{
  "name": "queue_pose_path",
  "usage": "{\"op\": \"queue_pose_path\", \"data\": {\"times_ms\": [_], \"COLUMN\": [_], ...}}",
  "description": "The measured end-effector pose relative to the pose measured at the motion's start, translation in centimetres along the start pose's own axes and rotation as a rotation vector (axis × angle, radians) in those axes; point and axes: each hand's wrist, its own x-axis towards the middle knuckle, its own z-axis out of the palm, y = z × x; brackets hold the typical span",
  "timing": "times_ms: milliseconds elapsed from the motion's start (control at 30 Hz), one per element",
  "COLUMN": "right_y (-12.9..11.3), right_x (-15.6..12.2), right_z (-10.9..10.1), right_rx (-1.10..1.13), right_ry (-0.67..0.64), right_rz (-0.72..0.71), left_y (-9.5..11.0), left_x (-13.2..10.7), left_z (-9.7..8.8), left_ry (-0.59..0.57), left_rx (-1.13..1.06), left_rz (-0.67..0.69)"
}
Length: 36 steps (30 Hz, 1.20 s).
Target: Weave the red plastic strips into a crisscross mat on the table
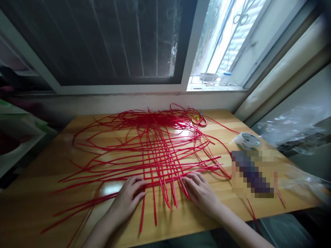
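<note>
Wooden table [178,220] below grey-framed window [124,44], pale wall [108,103] between; hands [129,194] loosely curled on red strands [155,120], grip unclear

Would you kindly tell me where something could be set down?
Bare table shows along the left edge, outside the red strands, and between their near tips and the right forearm. The back middle, beside the scissors, is crowded.

Passing room runs along the left edge of the table [33,175]; red strips [157,120] bar the middle, scissors [199,120] sit toward the far-right corner, a tape roll [241,142] by the right edge
</note>
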Motion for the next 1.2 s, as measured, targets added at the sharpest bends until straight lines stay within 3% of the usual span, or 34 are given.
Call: {"op": "queue_pose_path", "data": {"times_ms": [333, 500, 700, 1200], "right_y": [0.0, -0.1, -0.2, -0.2], "right_x": [-0.1, 0.0, 0.0, 0.0], "right_z": [0.3, 0.1, 0.0, -0.2], "right_rx": [-0.054, -0.044, -0.014, 0.040], "right_ry": [0.054, 0.051, 0.046, 0.062], "right_rz": [-0.029, -0.022, -0.014, -0.011], "left_y": [-0.9, -0.2, -0.4, 0.2], "left_x": [0.8, 0.3, 0.3, 0.2], "left_z": [1.6, 1.4, 1.2, 1.5], "left_ry": [0.154, 0.133, 0.197, 0.202], "left_rx": [0.065, 0.026, -0.010, 0.089], "left_rz": [0.077, 0.044, -0.022, 0.000]}}
